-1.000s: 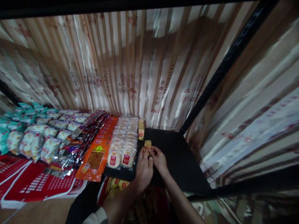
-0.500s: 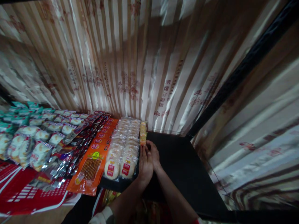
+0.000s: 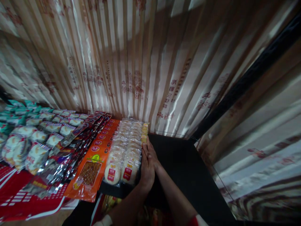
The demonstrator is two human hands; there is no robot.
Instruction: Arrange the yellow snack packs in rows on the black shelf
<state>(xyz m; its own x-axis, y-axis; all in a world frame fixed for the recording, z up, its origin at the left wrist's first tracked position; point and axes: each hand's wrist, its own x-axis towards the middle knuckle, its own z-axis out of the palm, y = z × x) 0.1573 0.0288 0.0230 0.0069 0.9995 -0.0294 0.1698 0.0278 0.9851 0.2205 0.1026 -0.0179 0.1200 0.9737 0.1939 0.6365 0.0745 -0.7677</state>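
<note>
1. Since a second ago, the left hand [image 3: 147, 174] and right hand [image 3: 152, 153] have reached the yellow packets [image 3: 145, 129]; they're together, fingertips at the row's near end, any grip hidden.
2. Wrapped round snacks [image 3: 133, 146] crowd close left.
3. Orange bag [image 3: 101, 142] beyond.
4. Black shelf [image 3: 185, 169] spreads right.

You are working in what is looking like a shop: a black shelf [image 3: 185, 175] is carrying sealed snacks grouped by kind. Round wrapped snacks [image 3: 131, 153] are forming two rows beside small yellow packets [image 3: 144, 131], orange packets [image 3: 100, 150] are overlapping nearby, and white packs [image 3: 37, 157] and green packs [image 3: 16, 120] are crowding the left.
</note>
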